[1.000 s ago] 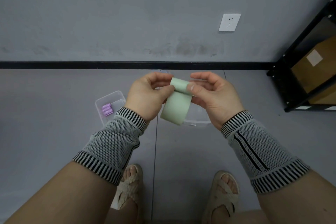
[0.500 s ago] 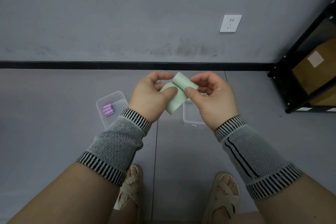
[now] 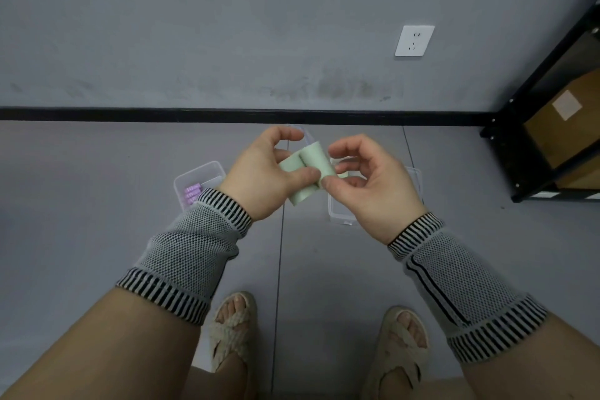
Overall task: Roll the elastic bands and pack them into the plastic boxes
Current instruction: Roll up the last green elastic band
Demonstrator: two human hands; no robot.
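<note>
Elastic band (image 3: 308,172), pale green, is partly rolled. Left hand (image 3: 263,178) and right hand (image 3: 373,185) both pinch it above the plastic boxes (image 3: 415,182).

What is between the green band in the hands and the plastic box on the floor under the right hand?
Nothing visible blocks the way. Both hands, left hand and right hand, hold the green band in the air above the floor. The clear box lies open-topped below, partly hidden by the right hand itself.
</note>
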